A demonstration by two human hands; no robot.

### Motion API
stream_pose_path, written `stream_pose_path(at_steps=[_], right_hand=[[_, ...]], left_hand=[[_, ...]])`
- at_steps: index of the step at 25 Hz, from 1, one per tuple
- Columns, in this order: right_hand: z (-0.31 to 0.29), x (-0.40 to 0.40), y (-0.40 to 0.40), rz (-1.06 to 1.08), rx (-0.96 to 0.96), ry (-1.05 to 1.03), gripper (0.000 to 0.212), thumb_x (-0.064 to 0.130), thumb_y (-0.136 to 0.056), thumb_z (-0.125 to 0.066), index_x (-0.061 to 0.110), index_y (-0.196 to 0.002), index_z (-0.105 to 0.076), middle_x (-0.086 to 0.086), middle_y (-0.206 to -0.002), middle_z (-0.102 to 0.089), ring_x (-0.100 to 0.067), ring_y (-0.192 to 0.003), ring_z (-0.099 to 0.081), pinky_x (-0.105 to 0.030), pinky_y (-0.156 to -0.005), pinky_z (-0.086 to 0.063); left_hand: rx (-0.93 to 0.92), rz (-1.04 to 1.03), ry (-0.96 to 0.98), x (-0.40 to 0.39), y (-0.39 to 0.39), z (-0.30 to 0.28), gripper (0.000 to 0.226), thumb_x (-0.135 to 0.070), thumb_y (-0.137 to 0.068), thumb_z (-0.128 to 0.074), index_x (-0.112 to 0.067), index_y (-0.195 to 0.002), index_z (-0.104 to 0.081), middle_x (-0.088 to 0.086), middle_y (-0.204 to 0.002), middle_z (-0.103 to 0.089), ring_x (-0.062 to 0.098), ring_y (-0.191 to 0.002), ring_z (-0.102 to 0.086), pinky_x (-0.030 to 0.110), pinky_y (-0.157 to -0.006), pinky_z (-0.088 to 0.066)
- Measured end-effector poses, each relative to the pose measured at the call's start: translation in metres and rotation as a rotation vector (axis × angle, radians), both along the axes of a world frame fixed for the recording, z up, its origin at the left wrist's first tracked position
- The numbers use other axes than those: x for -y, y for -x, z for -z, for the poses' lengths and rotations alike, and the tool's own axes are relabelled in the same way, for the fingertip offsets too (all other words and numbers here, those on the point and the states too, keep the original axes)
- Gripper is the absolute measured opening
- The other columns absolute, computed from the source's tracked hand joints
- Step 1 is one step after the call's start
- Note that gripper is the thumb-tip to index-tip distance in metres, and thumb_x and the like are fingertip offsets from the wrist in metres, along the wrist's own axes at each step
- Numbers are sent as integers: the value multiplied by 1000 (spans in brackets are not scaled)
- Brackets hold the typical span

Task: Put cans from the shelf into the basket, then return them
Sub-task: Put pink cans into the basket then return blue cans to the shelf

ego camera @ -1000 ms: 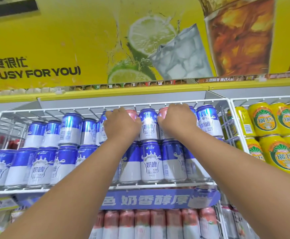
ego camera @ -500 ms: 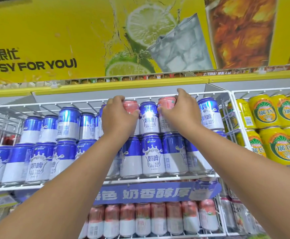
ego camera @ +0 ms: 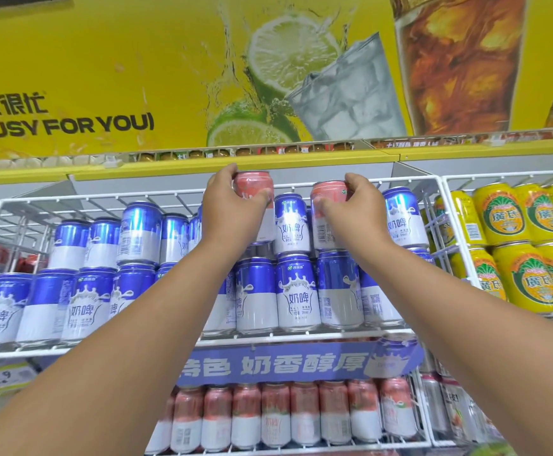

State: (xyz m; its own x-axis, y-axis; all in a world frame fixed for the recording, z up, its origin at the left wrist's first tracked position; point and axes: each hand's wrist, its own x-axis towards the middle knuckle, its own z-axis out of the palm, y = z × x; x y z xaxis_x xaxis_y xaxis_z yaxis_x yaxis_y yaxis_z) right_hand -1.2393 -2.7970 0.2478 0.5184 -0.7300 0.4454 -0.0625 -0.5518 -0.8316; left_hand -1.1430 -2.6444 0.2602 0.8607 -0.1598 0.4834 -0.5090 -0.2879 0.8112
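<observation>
Both my arms reach up to the top row of a white wire shelf point(ego camera: 301, 335) stacked with blue-and-white cans. My left hand point(ego camera: 227, 209) grips a pink-and-white can point(ego camera: 255, 187), held upright with its top above the shelf's upper wire. My right hand point(ego camera: 355, 209) grips a second pink-and-white can point(ego camera: 327, 222), slightly lower, beside a blue can point(ego camera: 290, 222) that stands between the two. No basket is in view.
Yellow cans point(ego camera: 528, 245) fill the wire compartment to the right. A row of pink-and-white cans point(ego camera: 304, 416) stands on the shelf below, under a blue banner point(ego camera: 285, 363). A yellow shelf edge point(ego camera: 235, 166) runs just above my hands.
Both hands have lifted their pink cans upward out of the top row; the left can now rises above the upper wire. The camera view has tilted so the shelves sit lower.
</observation>
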Motion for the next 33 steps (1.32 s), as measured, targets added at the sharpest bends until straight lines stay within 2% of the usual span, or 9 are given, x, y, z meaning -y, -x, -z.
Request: stream_pose_path(at_steps=[4,14,18,20,23,24,28,31,33], right_hand=[[-12,-2,6,-21,67,49,69,26,-83,-74,13,-145,-46,-1,-137,-52,-16,-122,-53,-29,-106,-42],[-13,-53,17,-124,65,-86,78,32,-72,-84,15,-141,-53,1,-125,-66,-12,-107,-65,-35,-99,-53],[-2,-90,24,-140,49,-139,75,30,-73,-86,14,-139,-55,0,-118,-70,-12,-102,-68,-38,-95,-55],[6,-112,31,-156,19,-129,73,29,-73,-85,13,-138,-56,-1,-117,-70,-13,-102,-68,-39,-95,-55],[15,-138,50,-192,16,-161,73,26,-75,-85,13,-140,-54,-1,-117,-69,-10,-100,-67,-32,-91,-56],[19,-146,57,-209,11,-168,72,24,-77,-85,13,-141,-53,0,-120,-68,-8,-100,-66,-26,-88,-55],[48,-172,84,-323,16,-255,71,17,-78,-84,11,-141,-52,6,-118,-67,1,-99,-65,-15,-85,-51],[91,-180,105,-368,-9,-304,70,17,-77,-85,11,-140,-54,5,-122,-67,-4,-106,-66,-27,-97,-53],[124,-185,120,-394,-35,-343,70,19,-77,-85,14,-140,-54,4,-129,-65,-5,-112,-64,-32,-102,-51]], left_hand=[[-29,35,31,-2,3,0,76,-36,-80,-80,-22,-147,-48,-3,-141,-55,19,-117,-59,41,-103,-51],[-145,99,91,-40,13,0,81,-36,-75,-83,-21,-148,-50,-2,-139,-60,18,-118,-63,40,-105,-51],[-190,141,133,-80,27,7,74,-28,-79,-83,-20,-145,-53,-5,-128,-66,9,-91,-69,25,-81,-58],[-195,143,136,-106,37,13,52,-25,-79,-83,-25,-126,-63,-12,-105,-69,3,-74,-64,21,-68,-55],[-243,133,147,-137,55,24,25,-21,-78,-84,-33,-89,-65,-17,-79,-64,1,-65,-58,26,-70,-52],[-259,143,142,-146,60,30,22,-20,-77,-84,-30,-82,-65,-14,-76,-67,4,-64,-59,29,-72,-53],[-332,151,69,-174,91,63,20,-23,-75,-85,-25,-91,-75,-4,-84,-78,16,-74,-73,39,-78,-60],[-371,90,27,-185,120,97,18,-26,-76,-86,-29,-87,-73,-6,-87,-78,18,-86,-75,41,-83,-61],[-406,64,5,-192,139,122,30,-27,-76,-87,-29,-101,-70,-11,-93,-76,12,-91,-73,35,-88,-59]])
